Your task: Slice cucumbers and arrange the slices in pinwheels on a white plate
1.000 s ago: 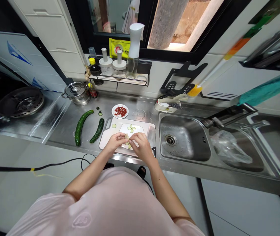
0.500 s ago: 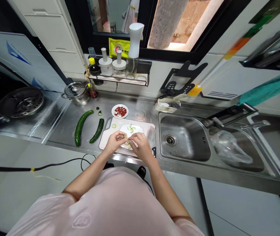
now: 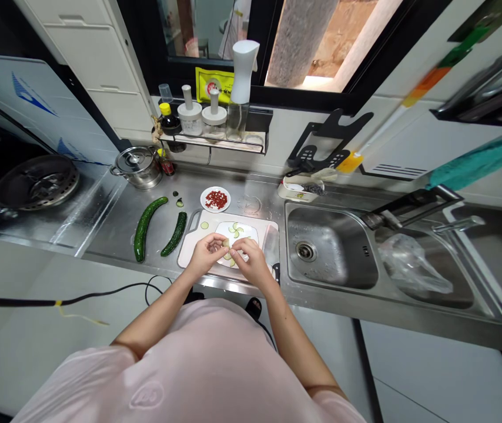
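Head view, nearest first: the left hand (image 3: 207, 254) and right hand (image 3: 253, 262) meet over a white plate (image 3: 251, 236), both grips pressed together, fingertips pinching a pale cucumber slice (image 3: 225, 242). A few slices lie fanned on the plate, and part of it is bare. The plate sits on a cutting board (image 3: 209, 217), with a loose slice (image 3: 204, 225) near its handle. Left of the board, on the steel desk (image 3: 114, 235), lie two unsliced cucumbers (image 3: 145, 229). Farther off are a small plate (image 3: 214, 208) of chopped red chilli, a stockpot (image 3: 137, 167), a steel sink (image 3: 328, 247) and a window (image 3: 304, 41).
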Available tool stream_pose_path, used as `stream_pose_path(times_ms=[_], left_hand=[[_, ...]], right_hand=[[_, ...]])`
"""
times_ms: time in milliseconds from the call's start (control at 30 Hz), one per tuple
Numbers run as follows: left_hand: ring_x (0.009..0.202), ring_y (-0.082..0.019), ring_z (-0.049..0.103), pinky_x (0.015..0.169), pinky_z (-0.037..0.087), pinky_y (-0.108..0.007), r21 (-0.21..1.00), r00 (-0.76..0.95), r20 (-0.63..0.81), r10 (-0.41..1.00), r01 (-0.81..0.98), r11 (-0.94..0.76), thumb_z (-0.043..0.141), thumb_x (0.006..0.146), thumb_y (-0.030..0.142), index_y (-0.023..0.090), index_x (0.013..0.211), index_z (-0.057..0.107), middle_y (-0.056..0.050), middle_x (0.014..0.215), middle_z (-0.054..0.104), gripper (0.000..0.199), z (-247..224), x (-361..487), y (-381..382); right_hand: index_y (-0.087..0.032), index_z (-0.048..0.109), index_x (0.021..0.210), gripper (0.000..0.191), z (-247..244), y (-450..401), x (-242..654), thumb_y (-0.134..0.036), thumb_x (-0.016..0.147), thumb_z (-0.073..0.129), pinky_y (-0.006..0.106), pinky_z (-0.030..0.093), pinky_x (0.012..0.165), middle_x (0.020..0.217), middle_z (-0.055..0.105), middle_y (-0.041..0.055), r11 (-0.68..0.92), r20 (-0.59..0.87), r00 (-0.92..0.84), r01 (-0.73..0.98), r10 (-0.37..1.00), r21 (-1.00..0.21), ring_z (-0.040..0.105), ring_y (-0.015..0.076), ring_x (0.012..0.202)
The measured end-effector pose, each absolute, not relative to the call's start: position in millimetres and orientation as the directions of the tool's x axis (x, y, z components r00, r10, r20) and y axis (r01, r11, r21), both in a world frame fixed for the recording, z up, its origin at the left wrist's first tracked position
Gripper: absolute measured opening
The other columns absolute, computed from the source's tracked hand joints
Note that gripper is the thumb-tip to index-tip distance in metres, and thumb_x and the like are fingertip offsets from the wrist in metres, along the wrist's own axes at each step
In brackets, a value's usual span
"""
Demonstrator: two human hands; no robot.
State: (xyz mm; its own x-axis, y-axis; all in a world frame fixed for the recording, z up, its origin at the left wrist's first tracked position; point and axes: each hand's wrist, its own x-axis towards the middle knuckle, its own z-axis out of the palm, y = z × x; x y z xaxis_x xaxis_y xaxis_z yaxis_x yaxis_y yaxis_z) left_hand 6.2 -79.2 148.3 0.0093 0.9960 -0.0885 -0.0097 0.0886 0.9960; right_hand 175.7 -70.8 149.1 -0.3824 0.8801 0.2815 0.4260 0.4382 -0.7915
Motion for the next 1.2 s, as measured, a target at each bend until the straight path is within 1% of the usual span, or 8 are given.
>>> stream_pose_path(times_ms=[133, 400, 633, 767, 900, 1033, 1200], left_hand=[[0.069, -0.011, 0.054, 0.062, 0.039, -0.021, 0.998, 0.019, -0.054, 0.998, 0.037, 0.053, 0.072, 0.069, 0.034, 0.016, 0.092, 0.062, -0.001, 0.078, 0.061, 0.031, 149, 5, -79], [0.07, -0.011, 0.053, 0.063, 0.038, -0.021, 0.988, 0.101, 0.042, 0.994, 0.143, -0.056, 0.065, 0.076, 0.032, 0.017, 0.1, 0.061, -0.001, 0.078, 0.058, 0.029, 152, 1, -81], [0.074, -0.011, 0.054, 0.067, 0.041, -0.022, 0.951, 0.145, 0.118, 0.982, 0.27, -0.154, 0.061, 0.08, 0.032, 0.018, 0.104, 0.061, -0.001, 0.083, 0.06, 0.028, 155, -2, -82], [0.072, -0.01, 0.052, 0.066, 0.041, -0.021, 0.925, 0.177, 0.168, 0.97, 0.313, -0.217, 0.059, 0.081, 0.029, 0.018, 0.105, 0.06, -0.001, 0.082, 0.059, 0.027, 155, -4, -83], [0.072, -0.01, 0.051, 0.066, 0.041, -0.021, 0.902, 0.194, 0.195, 0.961, 0.35, -0.253, 0.058, 0.082, 0.026, 0.018, 0.106, 0.06, -0.001, 0.082, 0.059, 0.026, 156, -5, -83], [0.072, -0.009, 0.051, 0.067, 0.041, -0.021, 0.902, 0.184, 0.188, 0.965, 0.356, -0.243, 0.058, 0.082, 0.025, 0.019, 0.107, 0.06, 0.0, 0.083, 0.059, 0.027, 153, -5, -82], [0.071, -0.009, 0.053, 0.065, 0.041, -0.019, 0.922, 0.161, 0.126, 0.979, 0.346, -0.176, 0.06, 0.079, 0.025, 0.019, 0.109, 0.06, 0.0, 0.082, 0.059, 0.03, 136, -9, -69]], right_hand=[[-0.022, 0.059, 0.079, 0.021, 148, -70, 175, -0.034, 0.092, 0.048, 0.035, 0.04, 0.084, 0.087, 0.062, 0.0039, 0.421, 0.272, -0.38, 0.393, 0.884, -0.818, 0.055, 0.0186, 0.087], [-0.021, 0.057, 0.071, 0.023, 147, -70, 172, -0.033, 0.089, 0.052, 0.029, 0.041, 0.071, 0.085, 0.061, 0.0037, 0.342, 0.222, -0.367, 0.303, 0.903, -0.89, 0.054, 0.0165, 0.084], [-0.019, 0.058, 0.068, 0.025, 149, -70, 170, -0.035, 0.087, 0.055, 0.027, 0.04, 0.07, 0.084, 0.06, 0.0037, 0.282, 0.191, -0.365, 0.215, 0.911, -0.935, 0.054, 0.0157, 0.085], [-0.019, 0.058, 0.067, 0.025, 148, -70, 169, -0.035, 0.086, 0.056, 0.027, 0.041, 0.069, 0.084, 0.06, 0.0041, 0.255, 0.176, -0.359, 0.185, 0.916, -0.949, 0.054, 0.0161, 0.085], [-0.019, 0.059, 0.068, 0.023, 144, -70, 169, -0.035, 0.085, 0.057, 0.026, 0.041, 0.069, 0.084, 0.06, 0.0041, 0.242, 0.166, -0.361, 0.175, 0.918, -0.954, 0.054, 0.0159, 0.086], [-0.018, 0.059, 0.07, 0.024, 138, -69, 170, -0.036, 0.086, 0.055, 0.025, 0.041, 0.068, 0.085, 0.061, 0.0041, 0.225, 0.145, -0.36, 0.191, 0.922, -0.955, 0.054, 0.0158, 0.086], [-0.018, 0.059, 0.072, 0.023, 121, -61, 168, -0.037, 0.085, 0.053, 0.024, 0.039, 0.064, 0.073, 0.058, 0.0012, 0.184, 0.072, -0.361, 0.288, 0.93, -0.94, 0.052, 0.0141, 0.074]])
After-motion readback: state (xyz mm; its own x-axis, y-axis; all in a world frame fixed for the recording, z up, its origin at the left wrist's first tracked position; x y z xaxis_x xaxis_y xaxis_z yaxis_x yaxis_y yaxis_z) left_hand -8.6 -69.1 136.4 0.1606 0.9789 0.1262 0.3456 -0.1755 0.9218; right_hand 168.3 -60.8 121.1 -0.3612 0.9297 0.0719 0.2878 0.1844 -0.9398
